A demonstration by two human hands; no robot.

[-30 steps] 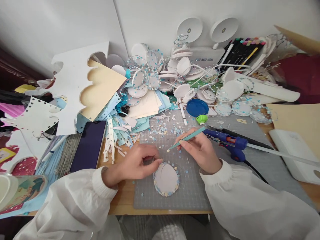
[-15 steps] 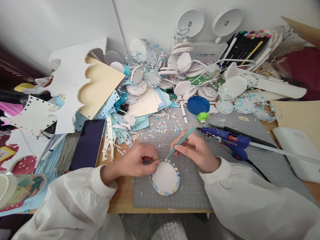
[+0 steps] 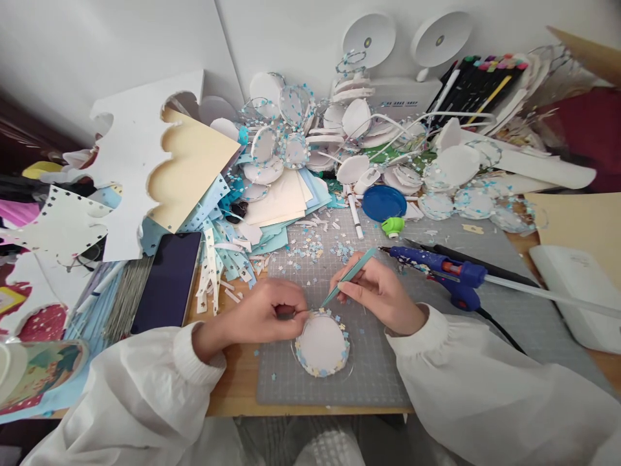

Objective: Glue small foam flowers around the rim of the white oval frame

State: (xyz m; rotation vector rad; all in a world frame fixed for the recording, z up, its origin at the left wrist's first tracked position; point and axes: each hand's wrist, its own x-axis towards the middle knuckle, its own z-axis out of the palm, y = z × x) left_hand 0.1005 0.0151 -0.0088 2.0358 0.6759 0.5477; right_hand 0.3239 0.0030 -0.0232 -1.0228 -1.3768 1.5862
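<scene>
Our right hand [image 3: 385, 296], pinching slim teal tweezers [image 3: 348, 277], has reached the star-edged white disc [image 3: 321, 343] by the front edge of the grey mat [image 3: 381, 382]. Our left hand [image 3: 266, 310] pinches the disc's rim.

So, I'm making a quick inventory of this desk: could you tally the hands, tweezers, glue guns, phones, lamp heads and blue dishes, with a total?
Hands: 2, left hand and right hand
Tweezers: 1
Glue gun: 1
Phone: 1
Lamp heads: 2
Blue dish: 1
Total: 8
</scene>
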